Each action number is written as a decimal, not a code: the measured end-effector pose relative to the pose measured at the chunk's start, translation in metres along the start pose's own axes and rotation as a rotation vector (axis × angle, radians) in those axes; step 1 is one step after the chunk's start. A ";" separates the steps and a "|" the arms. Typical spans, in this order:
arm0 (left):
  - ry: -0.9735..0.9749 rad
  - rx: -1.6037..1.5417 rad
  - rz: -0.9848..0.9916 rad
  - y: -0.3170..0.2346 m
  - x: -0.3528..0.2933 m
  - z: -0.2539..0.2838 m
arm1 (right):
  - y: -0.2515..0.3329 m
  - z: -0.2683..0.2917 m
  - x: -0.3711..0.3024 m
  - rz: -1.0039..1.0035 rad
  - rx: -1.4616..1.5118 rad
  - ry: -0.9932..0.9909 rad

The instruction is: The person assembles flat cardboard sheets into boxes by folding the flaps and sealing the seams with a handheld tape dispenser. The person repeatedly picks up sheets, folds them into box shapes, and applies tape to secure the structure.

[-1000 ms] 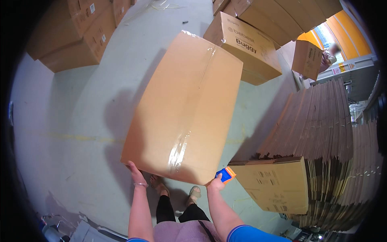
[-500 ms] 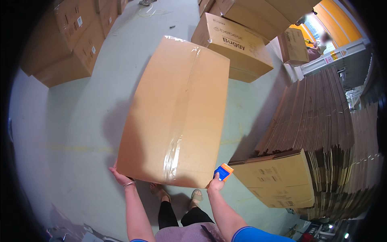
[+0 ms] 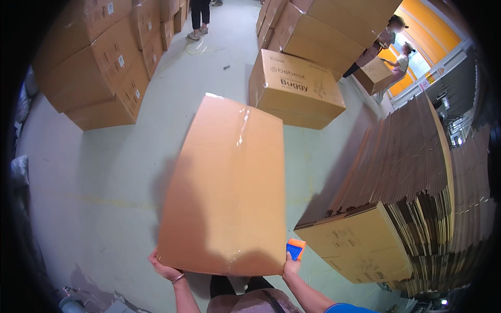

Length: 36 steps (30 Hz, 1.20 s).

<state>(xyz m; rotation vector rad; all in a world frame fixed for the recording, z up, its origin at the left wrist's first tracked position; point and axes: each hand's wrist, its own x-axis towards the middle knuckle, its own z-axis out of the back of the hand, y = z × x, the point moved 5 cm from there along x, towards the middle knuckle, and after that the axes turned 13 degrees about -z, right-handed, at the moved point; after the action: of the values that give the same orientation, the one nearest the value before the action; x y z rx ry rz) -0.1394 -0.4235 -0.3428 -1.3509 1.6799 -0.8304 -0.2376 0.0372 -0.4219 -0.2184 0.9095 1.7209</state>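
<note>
A large closed cardboard box (image 3: 229,188) fills the middle in front of me, with clear tape along its top seam. My left hand (image 3: 166,268) grips its near left corner, the fingers partly hidden beneath it. At the near right corner, my right hand (image 3: 291,265) holds the box's edge. The same hand also has a small blue-and-orange hand tool (image 3: 296,249) in it, whose exact kind I cannot make out. Shadows fall across the box's top.
Stacked boxes (image 3: 99,68) line the left. Another printed box (image 3: 295,88) stands beyond mine, beside a taller stack (image 3: 323,41). Flattened cartons (image 3: 396,161) are packed upright on the right. Two people stand at far right by a box (image 3: 373,75); another person's legs (image 3: 198,15) show ahead.
The view has tilted up, bringing more of the far room and people into sight. The box and both hands appear lower in the picture, with the grip kept.
</note>
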 end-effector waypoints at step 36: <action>1.390 0.790 -1.283 0.020 -0.255 -0.526 | 0.080 0.131 -0.024 -0.452 0.473 0.172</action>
<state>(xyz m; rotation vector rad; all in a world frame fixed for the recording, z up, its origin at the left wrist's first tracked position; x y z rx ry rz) -0.5907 -0.1666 -0.0723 -1.0999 0.6573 -3.2515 -0.2611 0.1000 -0.2821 -0.2363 1.2578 1.0500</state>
